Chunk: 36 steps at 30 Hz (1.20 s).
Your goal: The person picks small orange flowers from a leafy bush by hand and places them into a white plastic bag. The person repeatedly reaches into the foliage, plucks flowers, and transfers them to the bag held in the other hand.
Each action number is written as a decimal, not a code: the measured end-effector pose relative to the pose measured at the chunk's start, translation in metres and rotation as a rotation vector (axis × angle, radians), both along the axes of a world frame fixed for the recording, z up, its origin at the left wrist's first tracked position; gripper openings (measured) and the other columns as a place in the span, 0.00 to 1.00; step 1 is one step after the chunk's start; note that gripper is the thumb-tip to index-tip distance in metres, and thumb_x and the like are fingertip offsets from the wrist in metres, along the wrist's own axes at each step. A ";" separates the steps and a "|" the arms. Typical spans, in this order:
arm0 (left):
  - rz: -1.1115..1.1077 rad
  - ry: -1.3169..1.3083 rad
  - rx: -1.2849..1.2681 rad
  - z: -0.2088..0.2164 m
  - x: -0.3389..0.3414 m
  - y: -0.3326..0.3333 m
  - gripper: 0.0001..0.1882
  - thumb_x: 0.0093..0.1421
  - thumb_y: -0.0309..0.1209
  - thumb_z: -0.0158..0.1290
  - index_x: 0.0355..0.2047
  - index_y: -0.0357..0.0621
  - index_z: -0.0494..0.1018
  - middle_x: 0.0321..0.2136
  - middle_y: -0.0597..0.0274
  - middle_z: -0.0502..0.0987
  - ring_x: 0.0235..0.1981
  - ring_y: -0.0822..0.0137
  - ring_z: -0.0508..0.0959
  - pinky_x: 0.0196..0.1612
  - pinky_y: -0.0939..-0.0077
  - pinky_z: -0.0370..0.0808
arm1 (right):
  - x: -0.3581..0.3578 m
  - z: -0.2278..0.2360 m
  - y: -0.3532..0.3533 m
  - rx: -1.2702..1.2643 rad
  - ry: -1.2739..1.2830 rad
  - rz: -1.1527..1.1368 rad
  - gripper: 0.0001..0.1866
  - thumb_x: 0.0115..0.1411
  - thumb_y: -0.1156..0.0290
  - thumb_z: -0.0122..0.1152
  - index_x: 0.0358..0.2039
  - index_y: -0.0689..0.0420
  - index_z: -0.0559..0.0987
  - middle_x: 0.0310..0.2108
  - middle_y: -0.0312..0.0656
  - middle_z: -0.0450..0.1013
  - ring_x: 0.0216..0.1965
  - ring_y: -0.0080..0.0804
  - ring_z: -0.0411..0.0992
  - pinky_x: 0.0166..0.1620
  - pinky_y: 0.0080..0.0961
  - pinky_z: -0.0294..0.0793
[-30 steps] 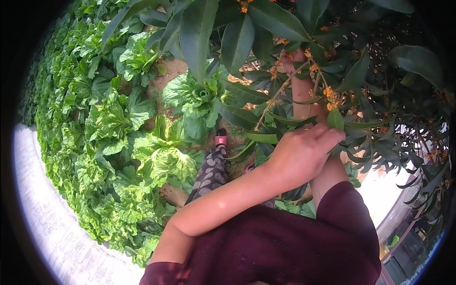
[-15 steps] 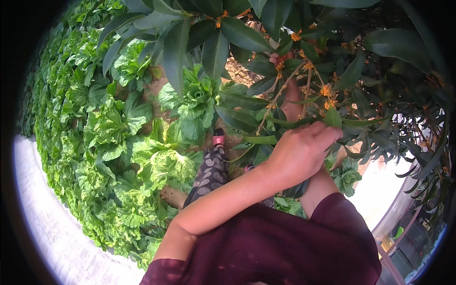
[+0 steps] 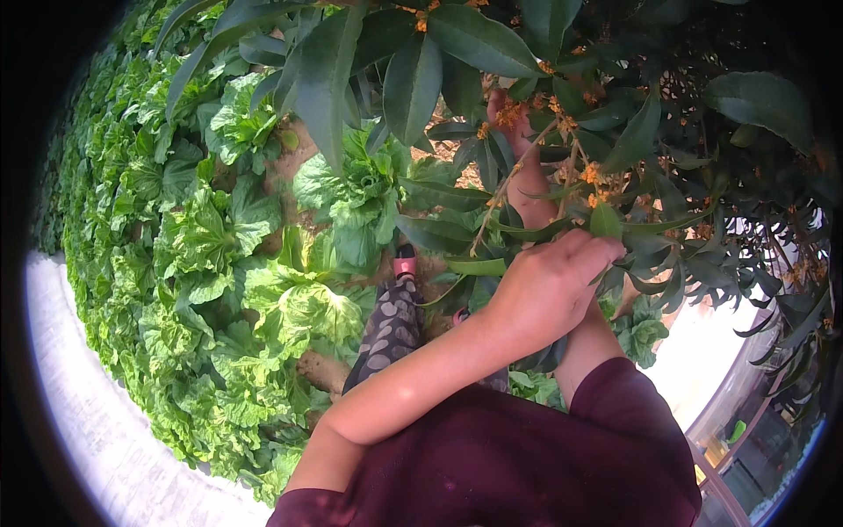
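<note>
My left hand [image 3: 549, 279] is closed in a pinch round a leafy twig of a shrub, beside a bright green leaf [image 3: 605, 221] at its fingertips. Beneath the left forearm passes my right arm, reaching up among the branches. My right hand [image 3: 518, 132], partly covered by leaves, has its fingers curled about small orange blossoms [image 3: 509, 114]. Between the two hands run thin brown stems [image 3: 569, 176]. Another cluster of orange blossoms [image 3: 592, 174] hangs just above the left fingertips. Long dark green leaves [image 3: 411, 92] spread to the left of the right hand.
Rows of leafy green vegetables [image 3: 206, 237] grow on the left, with a pale paved strip [image 3: 97, 413] along their outer edge. My foot in a pink and black shoe [image 3: 405, 262] stands on soil between plants. Dense shrub foliage [image 3: 755, 114] fills the upper right.
The right hand has shifted slightly left and shows more clearly among the leaves. The left hand keeps its pinch and has moved a little left. Upper leaves and twigs have swayed.
</note>
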<state>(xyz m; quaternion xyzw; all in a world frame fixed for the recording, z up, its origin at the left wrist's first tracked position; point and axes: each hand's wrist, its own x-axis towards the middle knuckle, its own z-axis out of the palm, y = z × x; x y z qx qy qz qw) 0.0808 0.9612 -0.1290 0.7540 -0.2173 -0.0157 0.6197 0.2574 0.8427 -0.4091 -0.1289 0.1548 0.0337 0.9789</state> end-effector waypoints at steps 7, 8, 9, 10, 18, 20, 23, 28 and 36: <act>0.009 0.014 0.000 -0.001 0.002 0.005 0.10 0.54 0.21 0.52 0.37 0.43 0.72 0.29 0.57 0.75 0.27 0.56 0.77 0.29 0.69 0.75 | 0.010 -0.017 0.009 -0.200 0.058 -0.027 0.13 0.62 0.65 0.46 0.40 0.60 0.71 0.34 0.41 0.72 0.34 0.33 0.71 0.36 0.26 0.74; 0.009 0.016 0.001 -0.002 0.001 0.006 0.09 0.54 0.21 0.52 0.37 0.43 0.72 0.29 0.57 0.75 0.27 0.57 0.77 0.29 0.69 0.75 | 0.003 -0.013 0.012 -0.263 0.065 -0.010 0.13 0.63 0.65 0.46 0.40 0.61 0.70 0.35 0.42 0.72 0.35 0.34 0.71 0.38 0.27 0.75; 0.015 0.019 0.003 -0.004 0.000 0.008 0.09 0.54 0.21 0.52 0.37 0.43 0.72 0.29 0.57 0.75 0.27 0.57 0.77 0.29 0.69 0.75 | -0.006 -0.006 0.016 -0.268 0.067 0.017 0.12 0.63 0.66 0.45 0.40 0.61 0.70 0.35 0.42 0.72 0.37 0.34 0.71 0.40 0.26 0.75; 0.020 0.021 0.005 -0.006 0.000 0.009 0.09 0.53 0.21 0.52 0.36 0.43 0.72 0.30 0.57 0.75 0.27 0.57 0.77 0.29 0.69 0.75 | -0.015 0.001 0.018 -0.274 0.068 0.043 0.11 0.63 0.67 0.45 0.40 0.61 0.70 0.36 0.43 0.71 0.38 0.34 0.70 0.42 0.25 0.74; -0.013 0.011 -0.007 -0.006 -0.002 0.008 0.09 0.53 0.21 0.52 0.36 0.43 0.72 0.29 0.57 0.75 0.27 0.56 0.77 0.29 0.69 0.75 | 0.001 0.010 0.000 0.055 -0.322 0.240 0.10 0.64 0.66 0.46 0.39 0.58 0.71 0.33 0.38 0.68 0.37 0.29 0.67 0.43 0.21 0.69; -0.024 0.018 -0.007 -0.005 -0.002 0.005 0.09 0.53 0.21 0.52 0.36 0.43 0.72 0.29 0.57 0.75 0.27 0.56 0.77 0.29 0.69 0.75 | 0.011 -0.004 -0.007 0.123 -0.475 0.360 0.10 0.64 0.65 0.47 0.38 0.57 0.72 0.32 0.37 0.68 0.36 0.28 0.66 0.43 0.21 0.68; -0.030 0.037 -0.025 -0.006 -0.001 0.007 0.09 0.53 0.20 0.52 0.36 0.43 0.72 0.29 0.57 0.75 0.28 0.56 0.77 0.30 0.69 0.75 | -0.038 0.065 0.044 -0.196 -0.122 -0.071 0.12 0.63 0.61 0.50 0.38 0.56 0.72 0.30 0.36 0.67 0.33 0.26 0.64 0.41 0.21 0.66; -0.067 0.021 -0.016 -0.003 -0.001 0.000 0.09 0.53 0.20 0.51 0.36 0.43 0.72 0.29 0.57 0.75 0.29 0.55 0.77 0.30 0.68 0.75 | -0.062 0.071 0.040 -0.115 -0.032 -0.038 0.09 0.62 0.65 0.51 0.40 0.56 0.71 0.31 0.35 0.69 0.33 0.27 0.67 0.38 0.23 0.68; -0.071 0.024 0.011 -0.010 0.001 0.003 0.10 0.53 0.20 0.51 0.36 0.43 0.72 0.29 0.57 0.75 0.29 0.55 0.77 0.31 0.68 0.75 | -0.033 0.051 0.031 -0.098 -0.238 0.115 0.13 0.60 0.63 0.53 0.41 0.58 0.72 0.36 0.38 0.73 0.36 0.30 0.71 0.38 0.29 0.73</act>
